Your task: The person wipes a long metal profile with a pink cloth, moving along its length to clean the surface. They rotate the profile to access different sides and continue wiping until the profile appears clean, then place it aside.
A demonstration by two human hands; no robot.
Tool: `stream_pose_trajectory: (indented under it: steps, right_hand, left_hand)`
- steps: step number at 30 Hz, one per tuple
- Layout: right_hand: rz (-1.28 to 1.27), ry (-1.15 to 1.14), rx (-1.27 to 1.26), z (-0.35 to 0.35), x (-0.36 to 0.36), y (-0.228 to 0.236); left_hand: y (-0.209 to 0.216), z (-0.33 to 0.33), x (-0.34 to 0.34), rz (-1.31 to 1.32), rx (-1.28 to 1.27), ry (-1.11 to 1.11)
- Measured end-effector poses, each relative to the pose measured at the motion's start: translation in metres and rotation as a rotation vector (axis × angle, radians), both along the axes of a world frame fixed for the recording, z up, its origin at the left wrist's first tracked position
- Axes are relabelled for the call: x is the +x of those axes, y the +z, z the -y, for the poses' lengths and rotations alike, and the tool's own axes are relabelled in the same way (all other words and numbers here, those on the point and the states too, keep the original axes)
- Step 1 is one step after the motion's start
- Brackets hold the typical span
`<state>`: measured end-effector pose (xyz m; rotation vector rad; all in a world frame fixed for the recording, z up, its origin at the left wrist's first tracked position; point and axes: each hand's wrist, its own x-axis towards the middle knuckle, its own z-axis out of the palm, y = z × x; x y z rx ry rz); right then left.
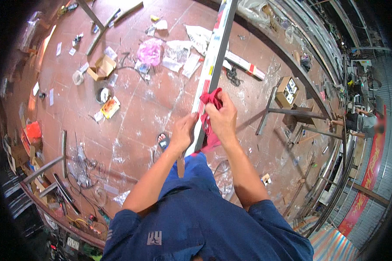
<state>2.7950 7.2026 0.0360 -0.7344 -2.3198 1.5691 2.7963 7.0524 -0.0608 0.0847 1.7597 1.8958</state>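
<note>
A long, straight profile bar (212, 58) with a white, printed face and a dark side runs away from me, its near end close to my waist. My left hand (184, 132) is closed on the bar's left edge near that end. Below this hand a flat brownish strip (181, 166) points down; I cannot tell what it is. My right hand (222, 116) grips a bunched red cloth (211, 98) against the bar's right side. Part of the cloth hangs below the fingers, beside the dark side of the bar.
Plastic wrap, a pink bag (150, 51), an open cardboard box (102, 68) and a shorter white bar (247, 66) lie on the tiled floor. Metal-legged frames (287, 111) stand at the right and lower left. Another person (365, 123) is at the far right.
</note>
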Motion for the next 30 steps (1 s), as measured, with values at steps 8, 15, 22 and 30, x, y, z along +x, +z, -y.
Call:
stream_pose_trajectory:
  steps: [8,15,22,30]
  right_hand:
    - [-0.04,-0.084,0.198,-0.026,-0.143,0.012]
    - [-0.063,-0.215,0.25,-0.074,-0.222,-0.012]
    - [-0.103,-0.128,-0.059,-0.016,-0.186,0.002]
    - [-0.102,-0.146,0.064,-0.12,-0.267,-0.018]
  left_hand:
    - [0.019,0.117,0.002,0.1,-0.228,-0.153]
    - [0.012,0.211,-0.003,0.16,-0.056,-0.185]
    - [0.082,0.063,-0.186,-0.102,-0.19,-0.324]
    - [0.118,0.025,-0.202,-0.092,-0.678,-0.447]
